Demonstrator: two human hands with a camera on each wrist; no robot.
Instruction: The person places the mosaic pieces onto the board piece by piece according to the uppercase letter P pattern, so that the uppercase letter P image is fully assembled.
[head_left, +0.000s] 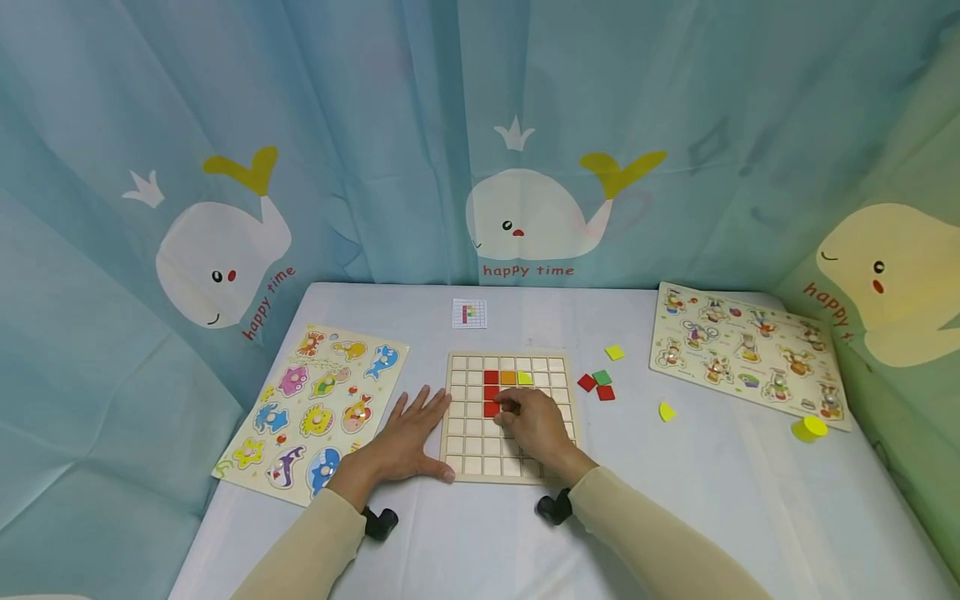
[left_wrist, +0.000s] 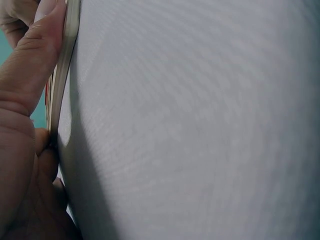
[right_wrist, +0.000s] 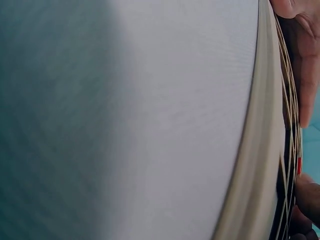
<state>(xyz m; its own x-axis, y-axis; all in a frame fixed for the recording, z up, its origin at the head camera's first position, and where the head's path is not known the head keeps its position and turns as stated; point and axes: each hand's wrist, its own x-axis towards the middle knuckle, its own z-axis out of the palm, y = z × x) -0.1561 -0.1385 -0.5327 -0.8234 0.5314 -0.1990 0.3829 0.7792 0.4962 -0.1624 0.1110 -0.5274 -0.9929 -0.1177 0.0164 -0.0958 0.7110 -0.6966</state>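
A wooden grid board (head_left: 463,446) lies in the middle of the table, a column of red square tiles (head_left: 491,377) in its cells. An orange tile (head_left: 507,377) and a yellow tile (head_left: 524,378) continue the top of that column to the right. My right hand (head_left: 534,421) is over the board, thumb and forefinger curled at the lowest red tile (head_left: 490,409), which they pinch. In the right wrist view a fingertip (right_wrist: 307,192) is close by a red edge. My left hand (head_left: 408,437) lies spread at the board's left side, thumb at its lower left corner.
Right of the board lie loose red tiles (head_left: 605,392), a green tile (head_left: 602,377) and yellow pieces (head_left: 615,352). A pattern card (head_left: 469,325) is behind it. Puzzle boards flank both sides, sea animals (head_left: 352,450) left, animal figures (head_left: 731,367) right. A yellow cylinder (head_left: 810,429) stands right.
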